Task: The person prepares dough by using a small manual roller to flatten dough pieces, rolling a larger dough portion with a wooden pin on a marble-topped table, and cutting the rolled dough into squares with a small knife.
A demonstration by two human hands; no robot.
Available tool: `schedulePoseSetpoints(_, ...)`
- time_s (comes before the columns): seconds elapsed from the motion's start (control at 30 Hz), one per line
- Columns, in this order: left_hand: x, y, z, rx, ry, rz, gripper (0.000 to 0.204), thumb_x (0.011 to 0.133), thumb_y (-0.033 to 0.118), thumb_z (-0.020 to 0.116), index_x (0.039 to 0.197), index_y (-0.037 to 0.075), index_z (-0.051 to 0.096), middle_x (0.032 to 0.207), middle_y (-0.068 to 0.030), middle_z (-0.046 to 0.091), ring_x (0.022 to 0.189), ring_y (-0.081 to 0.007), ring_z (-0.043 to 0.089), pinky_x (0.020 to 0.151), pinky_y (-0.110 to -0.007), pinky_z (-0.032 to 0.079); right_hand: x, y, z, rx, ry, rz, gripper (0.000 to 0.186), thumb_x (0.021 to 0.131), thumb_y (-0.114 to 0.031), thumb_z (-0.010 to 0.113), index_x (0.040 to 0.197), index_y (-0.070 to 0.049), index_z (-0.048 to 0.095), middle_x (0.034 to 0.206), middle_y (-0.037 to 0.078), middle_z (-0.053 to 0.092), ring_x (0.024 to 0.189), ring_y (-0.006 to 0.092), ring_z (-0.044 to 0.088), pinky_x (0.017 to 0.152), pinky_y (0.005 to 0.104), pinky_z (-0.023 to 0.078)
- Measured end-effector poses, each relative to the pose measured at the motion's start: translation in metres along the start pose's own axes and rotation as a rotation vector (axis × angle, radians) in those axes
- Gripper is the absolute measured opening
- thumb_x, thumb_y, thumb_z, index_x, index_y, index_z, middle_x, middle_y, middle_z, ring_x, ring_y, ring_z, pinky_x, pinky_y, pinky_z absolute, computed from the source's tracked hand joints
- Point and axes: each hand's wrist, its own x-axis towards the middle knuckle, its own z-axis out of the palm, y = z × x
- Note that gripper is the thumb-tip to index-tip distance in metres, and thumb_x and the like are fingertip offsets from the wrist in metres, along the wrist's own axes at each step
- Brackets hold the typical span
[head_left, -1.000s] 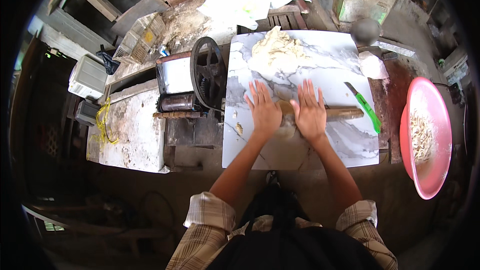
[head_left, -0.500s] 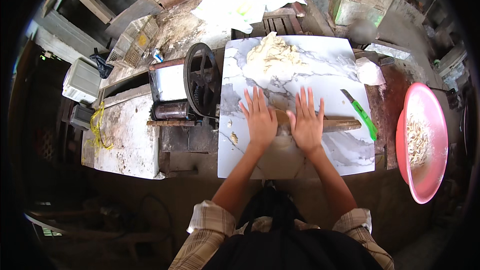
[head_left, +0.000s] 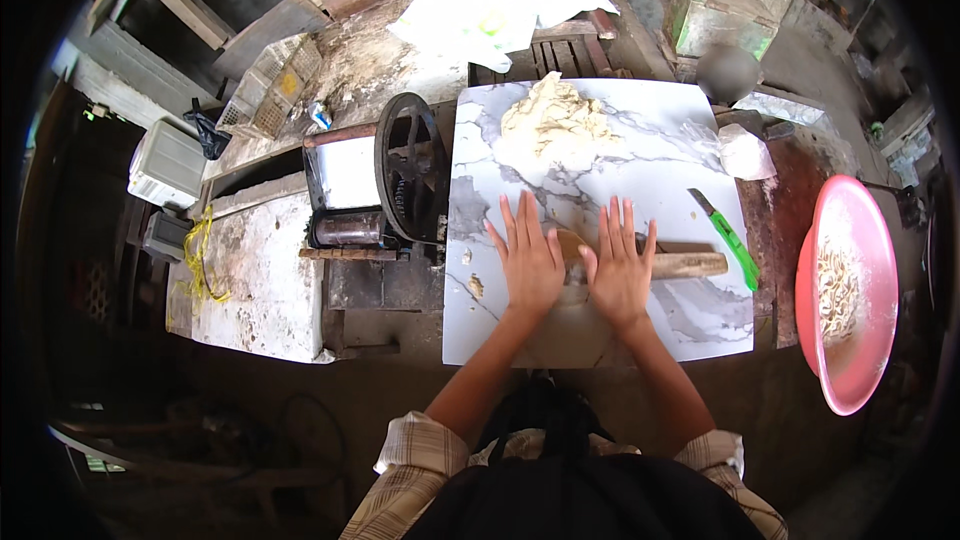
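Head view: hands (head_left: 621,285) over wooden rod (head_left: 692,265); pink basin (head_left: 878,270) holds pale strips (head_left: 836,295).

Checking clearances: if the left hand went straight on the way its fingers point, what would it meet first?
Probably the pale dough heap ahead of the left hand, though depth is unclear.

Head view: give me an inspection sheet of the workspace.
Surface: marble-patterned board, pale crumbs near its left edge.
Job's things: dough heap at the far side; wooden rod, partly covered.
Clutter: green-handled knife, lying at right.
Grips: left grip and right grip spread open, palms down over the rod.
Cables: yellow cord at far left; cannot tell if electrical.
Surroundings: machine with big wheel left, pink basin right, white sack beyond.
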Motion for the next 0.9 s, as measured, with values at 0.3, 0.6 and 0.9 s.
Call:
schedulePoseSetpoints(0.3,0.070,-0.008,0.023,0.045,0.131,-0.012,0.061,0.094,0.026,0.041,0.138,-0.011,0.022,0.147,-0.0231,0.022,0.140,-0.0375,0.005,0.109,-0.059,0.002,0.067,0.009,0.024,-0.042,0.147,0.100,0.060,0.096,-0.039,0.037,0.136,0.006,0.034,0.147,0.016,0.028,0.140,0.0244,0.018,0.112,0.0530,0.010)
schedulePoseSetpoints(0.6,0.008,-0.003,0.003,0.091,0.014,0.048,0.059,0.093,0.023,0.041,0.139,-0.011,0.023,0.149,-0.0224,0.019,0.140,-0.0378,0.008,0.105,-0.064,-0.004,0.001,-0.001,0.006,0.091,0.067,-0.013,0.059,0.093,-0.037,0.044,0.134,0.005,0.038,0.144,0.018,0.033,0.138,0.0290,0.024,0.111,0.0489,0.017)
schedulePoseSetpoints(0.9,0.079,0.001,0.013,0.065,0.158,0.167,0.059,0.093,0.024,0.043,0.138,-0.009,0.026,0.149,-0.0205,0.019,0.140,-0.0354,0.009,0.109,-0.059,0.004,0.065,0.013,0.032,-0.041,0.140,0.162,0.060,0.096,-0.039,0.035,0.136,0.006,0.036,0.147,0.016,0.028,0.141,0.0255,0.014,0.113,0.0493,0.009)
